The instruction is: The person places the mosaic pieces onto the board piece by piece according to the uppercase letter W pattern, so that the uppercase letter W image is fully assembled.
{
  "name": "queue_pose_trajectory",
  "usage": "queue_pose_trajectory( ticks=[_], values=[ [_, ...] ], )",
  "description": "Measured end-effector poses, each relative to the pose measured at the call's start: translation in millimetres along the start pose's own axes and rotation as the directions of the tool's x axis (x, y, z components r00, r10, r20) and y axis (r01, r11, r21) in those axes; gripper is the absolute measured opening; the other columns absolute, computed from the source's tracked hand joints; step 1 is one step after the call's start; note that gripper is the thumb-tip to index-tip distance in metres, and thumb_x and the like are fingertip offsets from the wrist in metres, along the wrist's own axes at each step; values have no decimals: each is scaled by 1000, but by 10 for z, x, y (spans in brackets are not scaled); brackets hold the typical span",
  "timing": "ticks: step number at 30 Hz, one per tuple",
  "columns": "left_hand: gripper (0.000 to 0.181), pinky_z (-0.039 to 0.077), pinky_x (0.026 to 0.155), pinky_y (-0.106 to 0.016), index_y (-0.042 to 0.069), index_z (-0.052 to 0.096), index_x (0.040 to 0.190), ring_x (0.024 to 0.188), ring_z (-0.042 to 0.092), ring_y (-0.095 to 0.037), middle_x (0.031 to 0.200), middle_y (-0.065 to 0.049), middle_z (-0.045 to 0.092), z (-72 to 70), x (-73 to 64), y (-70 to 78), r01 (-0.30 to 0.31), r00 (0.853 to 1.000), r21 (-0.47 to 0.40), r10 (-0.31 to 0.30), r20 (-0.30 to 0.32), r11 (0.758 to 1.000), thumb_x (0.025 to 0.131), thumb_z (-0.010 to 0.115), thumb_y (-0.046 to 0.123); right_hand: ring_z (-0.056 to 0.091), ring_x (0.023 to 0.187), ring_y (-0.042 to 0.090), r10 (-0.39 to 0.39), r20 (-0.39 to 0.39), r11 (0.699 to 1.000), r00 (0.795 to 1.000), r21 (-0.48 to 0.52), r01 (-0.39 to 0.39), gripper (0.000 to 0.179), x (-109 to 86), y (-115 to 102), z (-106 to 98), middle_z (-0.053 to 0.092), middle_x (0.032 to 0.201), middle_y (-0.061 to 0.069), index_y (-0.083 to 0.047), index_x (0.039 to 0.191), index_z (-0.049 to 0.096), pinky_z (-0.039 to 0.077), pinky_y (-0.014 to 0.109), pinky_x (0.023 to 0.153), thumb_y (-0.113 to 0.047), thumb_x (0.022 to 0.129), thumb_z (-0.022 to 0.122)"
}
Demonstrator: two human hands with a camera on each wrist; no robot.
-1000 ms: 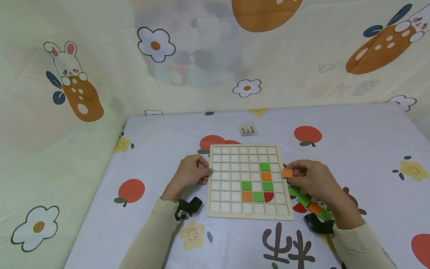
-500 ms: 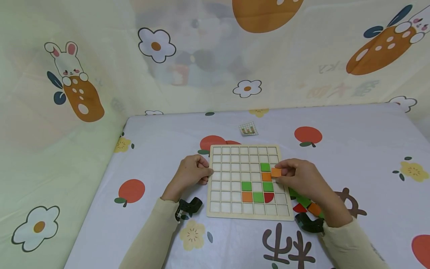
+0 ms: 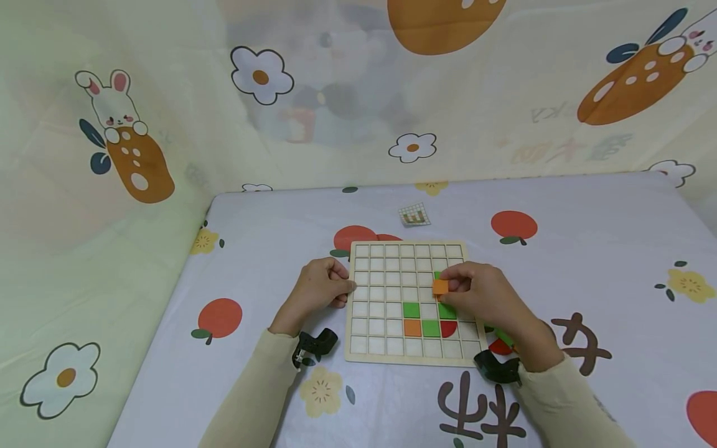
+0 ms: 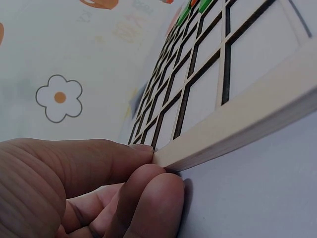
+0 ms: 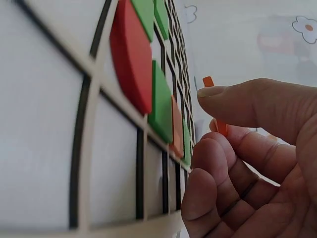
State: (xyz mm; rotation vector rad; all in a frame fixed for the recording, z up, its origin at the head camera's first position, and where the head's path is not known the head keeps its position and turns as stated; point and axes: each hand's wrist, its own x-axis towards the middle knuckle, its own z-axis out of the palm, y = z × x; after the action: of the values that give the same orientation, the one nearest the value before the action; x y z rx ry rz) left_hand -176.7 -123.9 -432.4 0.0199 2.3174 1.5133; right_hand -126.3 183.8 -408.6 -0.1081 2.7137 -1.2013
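Note:
A wooden grid board lies on the table. My left hand pinches its left edge; in the left wrist view the thumb rests on the rim and curled fingers meet the side. My right hand pinches an orange square tile between thumb and fingers, above the board's right half. Beneath it, a green tile and an orange tile in the grid are partly hidden. Other cells hold green tiles, an orange tile and a red round-edged piece. The right wrist view shows the held tile apart from the grid.
Loose pieces, among them a red one, lie right of the board, partly hidden under my right wrist. Behind the board is a small card with a printed grid pattern. A patterned cloth hangs at the back and left.
My right hand has carried the orange tile leftward from beyond the board's right edge to over the filled cells. The left hand stays at the board's edge.

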Motion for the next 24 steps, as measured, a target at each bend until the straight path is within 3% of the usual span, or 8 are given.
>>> queue_pose_trajectory(
  ticks=[11,24],
  values=[
    [16,60,55,-26,1,63,95,55,65,-13,75,-9,66,2,-4,10,3,1000,8,-3,-4,1000,90,78,4,58,81,21,-37,35,999,999,31,36,30,93,-136,116,65,89,6,0,113,74,51,22,62,-7,85,82],
    [16,60,55,-25,1,63,95,55,65,-14,74,-8,65,2,-8,21,6,1000,22,-6,-7,1000,91,79,4,57,84,20,-63,63,998,996,21,62,23,166,-221,249,65,89,4,-2,107,76,50,28,70,-8,85,81]
  ],
)
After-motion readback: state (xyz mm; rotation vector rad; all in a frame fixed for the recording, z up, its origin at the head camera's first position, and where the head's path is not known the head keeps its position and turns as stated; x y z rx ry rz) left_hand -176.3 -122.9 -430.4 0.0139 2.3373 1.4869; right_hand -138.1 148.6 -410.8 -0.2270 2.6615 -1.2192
